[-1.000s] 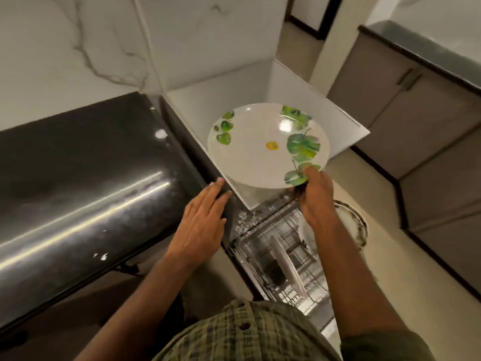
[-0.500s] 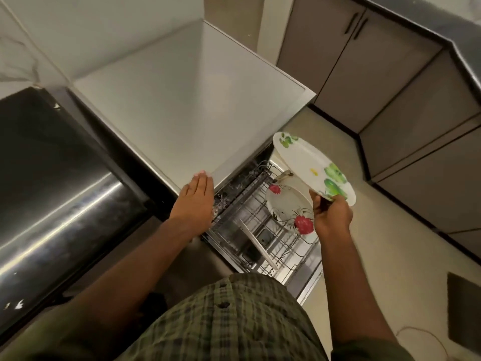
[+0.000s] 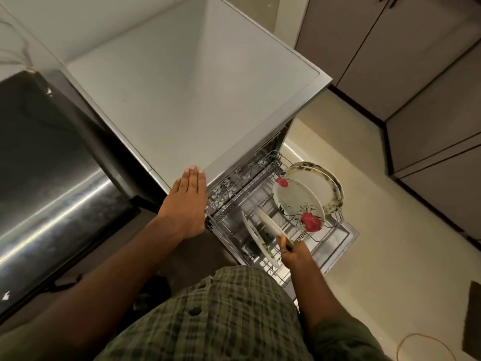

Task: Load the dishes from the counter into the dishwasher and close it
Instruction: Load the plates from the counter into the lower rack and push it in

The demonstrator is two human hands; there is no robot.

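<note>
Right hand [image 3: 295, 252], grip clenched on the near rim of the white leaf-printed plate [image 3: 268, 225], thumb on top. Plate stands on edge in the pulled-out wire lower rack [image 3: 263, 173] of the dishwasher; seen edge-on, its long axis runs from near-right at the hand up toward far-left, green print just visible low by the hand. Just left of it, another thin white plate [image 3: 250, 230] on edge, roughly parallel. Farther out in the rack, a white round plate with red flowers [image 3: 296, 201] leans tilted, face toward the camera; behind it, touching or nearly so, a cream plate with a dark patterned border [image 3: 325, 178]. Left hand [image 3: 186, 201], grip released, fingers straight and together, palm flat on the front corner of the grey dishwasher top [image 3: 182, 100]. Dark glossy desk [image 3: 46, 165] to the left. Beige floor [image 3: 390, 243] to the right, grey cabinet doors [image 3: 416, 61] beyond. Green plaid shirt [image 3: 221, 321] at the bottom.
</note>
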